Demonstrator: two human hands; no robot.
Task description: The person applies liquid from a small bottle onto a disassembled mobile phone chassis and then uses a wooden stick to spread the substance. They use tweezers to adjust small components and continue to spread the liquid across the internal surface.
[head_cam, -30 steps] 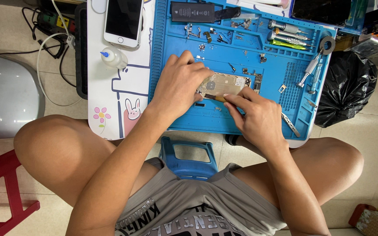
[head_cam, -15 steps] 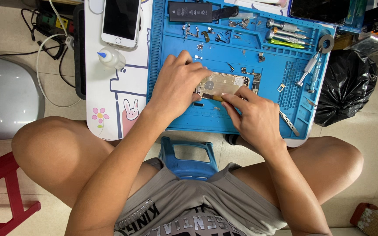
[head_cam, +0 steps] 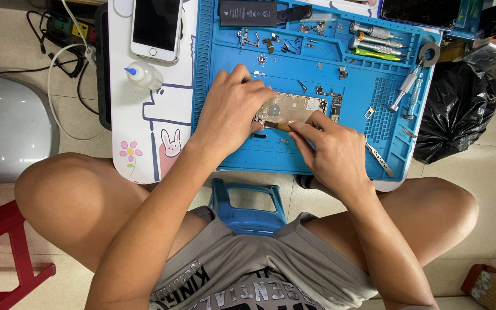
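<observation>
Blue mat (head_cam: 231, 155) on white table (head_cam: 144, 115), tiled floor; left hand (head_cam: 233, 112) steadies opened phone (head_cam: 294, 108), right hand (head_cam: 331, 152) pinches tool.

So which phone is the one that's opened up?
The opened phone on the blue mat, under both hands, shows its insides. The white phone to its upper left lies whole, screen dark.

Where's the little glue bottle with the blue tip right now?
In the head view, the small bottle lies on the white mat, left of the blue mat, just below the white phone.
</observation>
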